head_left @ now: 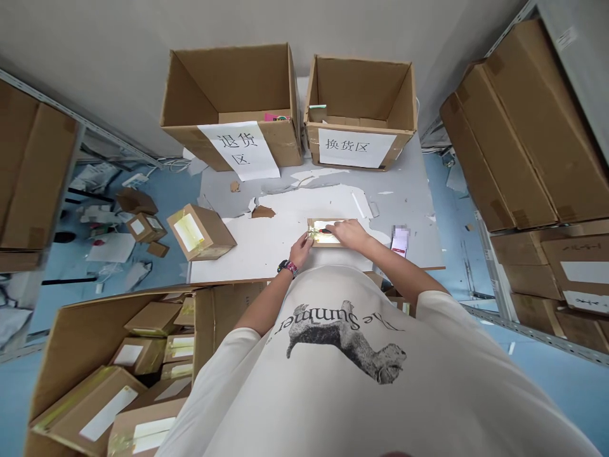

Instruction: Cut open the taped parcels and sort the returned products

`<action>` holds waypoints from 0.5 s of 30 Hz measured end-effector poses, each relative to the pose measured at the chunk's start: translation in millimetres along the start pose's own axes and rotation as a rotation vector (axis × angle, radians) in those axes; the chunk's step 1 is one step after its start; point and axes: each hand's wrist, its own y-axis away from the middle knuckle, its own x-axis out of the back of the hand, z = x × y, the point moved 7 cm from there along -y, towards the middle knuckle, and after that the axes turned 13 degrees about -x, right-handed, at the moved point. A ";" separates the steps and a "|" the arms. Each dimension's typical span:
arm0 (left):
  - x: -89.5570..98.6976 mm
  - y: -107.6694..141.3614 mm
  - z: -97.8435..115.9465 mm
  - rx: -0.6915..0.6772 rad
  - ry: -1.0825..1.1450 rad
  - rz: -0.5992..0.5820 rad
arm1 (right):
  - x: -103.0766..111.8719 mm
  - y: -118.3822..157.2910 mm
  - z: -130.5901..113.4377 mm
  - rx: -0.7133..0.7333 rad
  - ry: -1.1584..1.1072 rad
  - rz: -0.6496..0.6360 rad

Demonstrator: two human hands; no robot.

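Note:
A small cardboard box (316, 242) with a white label and clear tape lies flat on the table in front of my body. My left hand (301, 248), with a dark watch on the wrist, grips the box's near left corner. Across the top, my right hand (351, 234) is closed around a thin black-and-red box cutter (325, 231). Its tip points left over the taped label; whether the blade is in the tape I cannot tell. To the left stands a taller taped carton (209, 235), and a phone (400, 241) lies to the right.
Two large open cartons with paper signs, the left one (228, 143) and the right one (359, 149), line the table's back. A big carton (204, 324) of parcels stands at the lower left. Stacked cartons (518, 139) fill the right shelf. Torn paper (304, 184) covers the tabletop.

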 end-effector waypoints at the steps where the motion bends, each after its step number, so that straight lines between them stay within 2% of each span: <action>1: -0.3 0.0 1.1 -0.002 -0.018 0.005 | -2.7 -0.8 -0.8 0.001 0.013 0.000; 9: -0.9 -4.0 21.7 -0.045 -0.310 -0.038 | -11.5 2.2 -7.9 0.015 0.052 -0.031; 15: -4.6 1.1 27.2 0.024 -0.506 -0.088 | -22.1 -2.8 11.3 -0.015 0.056 -0.040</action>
